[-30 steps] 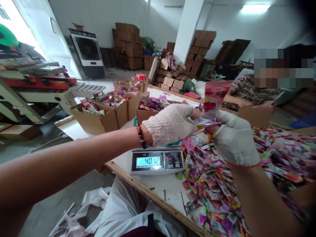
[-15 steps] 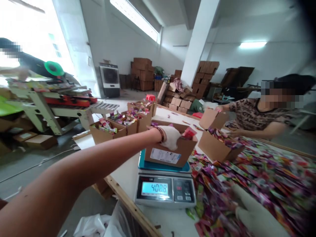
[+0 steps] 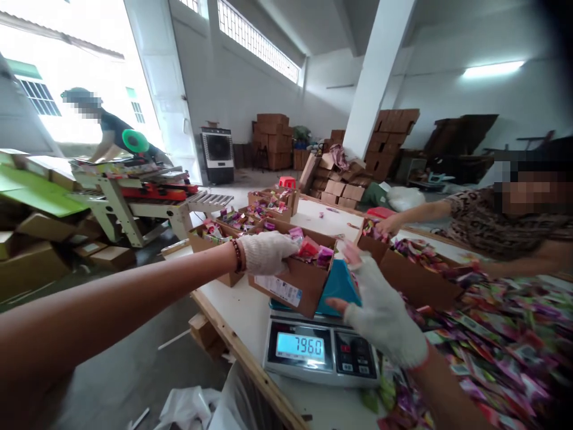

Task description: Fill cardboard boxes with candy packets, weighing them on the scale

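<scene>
My left hand (image 3: 270, 251), in a white knit glove with bare fingertips, grips the near rim of a cardboard box (image 3: 308, 285). Small colourful packets (image 3: 310, 247) fill the box, and a printed label is on its front. The box sits shifted to the left and slightly tilted on the blue plate (image 3: 342, 289) of a digital scale (image 3: 320, 352), whose lit display seems to read 7960. My right hand (image 3: 380, 310), gloved the same way, is at the right of the box above the scale, thumb and fingers apart, holding nothing.
Loose packets (image 3: 505, 352) heap at the right. Filled boxes (image 3: 210, 239) stand behind on the left. Across the table, a co-worker's hand (image 3: 389, 227) reaches into another box (image 3: 414, 278). A roller machine (image 3: 143, 197) with a person behind it stands at left.
My left hand has shifted the box left on the scale. My right hand has come from the packet heap to beside the box. The display number has changed.
</scene>
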{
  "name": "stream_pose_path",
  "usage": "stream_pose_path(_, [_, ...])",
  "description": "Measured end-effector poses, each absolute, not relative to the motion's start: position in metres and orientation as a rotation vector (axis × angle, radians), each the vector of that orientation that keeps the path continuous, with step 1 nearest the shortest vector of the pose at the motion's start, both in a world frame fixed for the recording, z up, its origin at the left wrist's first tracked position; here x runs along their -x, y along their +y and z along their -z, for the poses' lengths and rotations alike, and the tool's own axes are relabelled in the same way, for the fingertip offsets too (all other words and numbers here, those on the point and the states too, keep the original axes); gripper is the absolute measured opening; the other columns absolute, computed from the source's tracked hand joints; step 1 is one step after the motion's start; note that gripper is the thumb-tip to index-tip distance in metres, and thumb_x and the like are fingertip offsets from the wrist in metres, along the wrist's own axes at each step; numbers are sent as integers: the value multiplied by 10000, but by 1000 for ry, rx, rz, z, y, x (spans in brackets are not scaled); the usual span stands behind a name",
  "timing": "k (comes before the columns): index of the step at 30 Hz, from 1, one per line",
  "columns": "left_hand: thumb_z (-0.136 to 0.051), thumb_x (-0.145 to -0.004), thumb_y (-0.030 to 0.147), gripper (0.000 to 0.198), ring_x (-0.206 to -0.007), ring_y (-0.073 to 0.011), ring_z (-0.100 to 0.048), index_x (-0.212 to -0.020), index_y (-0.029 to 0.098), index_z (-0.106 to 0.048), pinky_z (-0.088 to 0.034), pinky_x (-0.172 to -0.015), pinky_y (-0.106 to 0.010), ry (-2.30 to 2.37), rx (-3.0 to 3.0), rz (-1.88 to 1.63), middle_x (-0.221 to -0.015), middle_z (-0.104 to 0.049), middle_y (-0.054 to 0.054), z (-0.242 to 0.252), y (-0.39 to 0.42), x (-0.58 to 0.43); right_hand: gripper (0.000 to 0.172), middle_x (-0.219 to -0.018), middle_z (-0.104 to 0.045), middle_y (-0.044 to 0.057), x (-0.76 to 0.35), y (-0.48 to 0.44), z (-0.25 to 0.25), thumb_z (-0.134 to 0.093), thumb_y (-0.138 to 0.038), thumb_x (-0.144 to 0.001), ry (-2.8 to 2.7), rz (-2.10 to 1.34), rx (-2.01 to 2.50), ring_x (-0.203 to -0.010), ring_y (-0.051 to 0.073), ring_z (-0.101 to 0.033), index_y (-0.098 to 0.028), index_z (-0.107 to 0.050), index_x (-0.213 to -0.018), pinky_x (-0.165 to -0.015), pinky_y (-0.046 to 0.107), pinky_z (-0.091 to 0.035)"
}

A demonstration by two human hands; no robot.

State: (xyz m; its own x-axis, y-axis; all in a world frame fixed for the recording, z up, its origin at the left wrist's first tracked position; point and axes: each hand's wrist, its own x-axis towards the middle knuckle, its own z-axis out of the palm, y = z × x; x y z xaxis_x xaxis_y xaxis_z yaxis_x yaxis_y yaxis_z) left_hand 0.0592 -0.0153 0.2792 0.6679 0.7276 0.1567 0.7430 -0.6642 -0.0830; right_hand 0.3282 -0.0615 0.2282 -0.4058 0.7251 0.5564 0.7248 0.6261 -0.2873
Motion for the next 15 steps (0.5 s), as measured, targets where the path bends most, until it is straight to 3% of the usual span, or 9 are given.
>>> stream_pose_path(3, [-776, -740, 405, 449, -1212, -282, -589, -1133, 202, -700, -458, -1072, -422, -1058, 2811, 603, -1276, -658, -119, -286, -22, -34, 583, -1232, -665, 138, -276, -34, -274, -692, -438, -796, -2513, 152, 1213, -1208, 319, -593, -191, -613, -1319, -1008, 418, -487])
stream_pose_path(6, [-627, -872, 484, 366, -1077, -242, -634, -1108, 210, -683, -497, -1018, -419, -1387, 2436, 1396, -1123, -681, -104, -262, -30, 27, 348, -897, -714, 89, -257, -17, -291, -702, -490, -765, -2785, 151, 1445, -915, 281, -662, -207, -727, -966, -754, 340, -482])
stream_pose_path(7, [-569, -905, 500, 348, -971, -231, -648, -1059, 207, -676, -522, -964, -423, -1613, 2160, 1645, -995, -678, -87, -245, -32, 51, 321, -866, -709, 80, -256, -14, -291, -696, -498, -767, -2821, 151, 1453, -883, 267, -658, -211, -725, -907, -719, 322, -458])
stream_pose_path(9, [-562, -892, 568, 416, -902, -244, -636, -1066, 197, -636, -564, -836, -419, -2167, 1610, 1973, -952, -639, -89, -200, -33, 93, 294, -866, -703, 77, -259, -13, -286, -692, -490, -773, -2808, 189, 1395, -886, 259, -647, -210, -715, -859, -713, 315, -438])
stream_pose_path(12, [-644, -791, 676, 710, -899, -304, -648, -1330, 238, -498, -581, -688, -453, -2992, 949, 2323, -1183, -576, -160, -129, -22, 123, 238, -894, -691, 85, -266, -15, -275, -721, -432, -744, -2727, 229, 1315, -935, 281, -630, -210, -702, -828, -777, 350, -465])
stream_pose_path(15, [-631, -761, 743, 861, -836, -307, -666, -1440, 273, -388, -584, -670, -492, -3186, 583, 2759, -1246, -540, -181, -89, 6, 115, 201, -956, -688, 83, -272, -14, -262, -744, -364, -687, -2589, 191, 1272, -951, 289, -627, -242, -710, -842, -815, 387, -505])
